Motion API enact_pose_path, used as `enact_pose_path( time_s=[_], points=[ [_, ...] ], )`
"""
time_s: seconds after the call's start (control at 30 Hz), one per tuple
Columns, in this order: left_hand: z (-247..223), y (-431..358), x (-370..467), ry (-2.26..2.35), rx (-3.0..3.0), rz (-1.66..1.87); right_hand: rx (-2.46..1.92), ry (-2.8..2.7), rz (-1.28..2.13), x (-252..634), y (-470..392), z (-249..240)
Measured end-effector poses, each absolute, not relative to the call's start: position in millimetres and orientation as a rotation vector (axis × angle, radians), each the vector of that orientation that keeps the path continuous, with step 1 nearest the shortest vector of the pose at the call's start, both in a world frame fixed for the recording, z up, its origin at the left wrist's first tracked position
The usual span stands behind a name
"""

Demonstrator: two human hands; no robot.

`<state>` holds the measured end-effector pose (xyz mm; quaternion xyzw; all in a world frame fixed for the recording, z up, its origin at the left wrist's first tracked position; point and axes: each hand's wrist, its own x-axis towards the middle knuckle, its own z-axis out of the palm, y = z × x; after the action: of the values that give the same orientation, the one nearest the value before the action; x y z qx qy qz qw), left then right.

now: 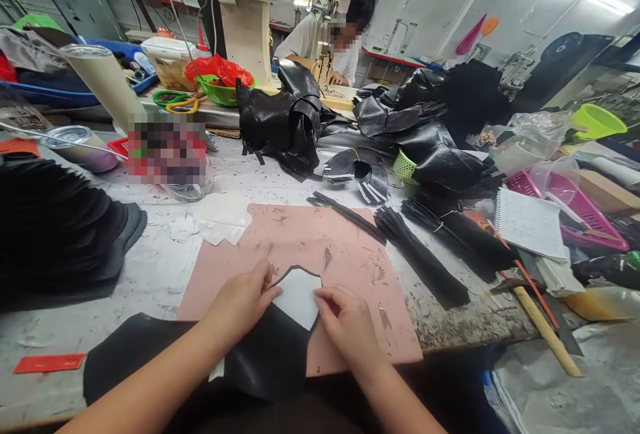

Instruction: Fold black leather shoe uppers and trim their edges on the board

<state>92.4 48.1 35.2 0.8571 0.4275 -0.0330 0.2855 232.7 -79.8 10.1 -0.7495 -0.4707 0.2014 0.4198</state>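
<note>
A black sheet with a white patch overlaps the pink mat's near edge. Over the mat, the left hand pinches the patched end's left side, the right hand its right side. Black pieces sit stacked left of the mat.

White worktable, scuffed pink mat, black stacked pieces, black strips, red tag

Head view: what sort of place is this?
Probably a workshop sewing leather-like goods: there's a sewing machine at the back, a stack of black cut pieces, and a hammer.
</note>
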Motion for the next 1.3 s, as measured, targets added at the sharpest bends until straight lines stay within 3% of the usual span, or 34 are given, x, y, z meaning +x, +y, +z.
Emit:
enact_pose_path(
  time_s=[0.5, 0.8, 1.3],
  points=[
    [32.9, 51.0, 94.1, 1.131, 2.296, -0.154, -1.896, -1.274, 0.469, 234.4, -77.5, 6.4],
    [29.8, 49.0, 91.8, 1.001, 2.491, -0.175, -1.992, -1.728, 0.130, 228.1, -74.3, 5.7],
    [20.6, 64.6, 21.8, 0.685, 2.623, 0.140, -2.195, -2.073, 0.071, 213.8, -54.7, 26.5]
  ],
)
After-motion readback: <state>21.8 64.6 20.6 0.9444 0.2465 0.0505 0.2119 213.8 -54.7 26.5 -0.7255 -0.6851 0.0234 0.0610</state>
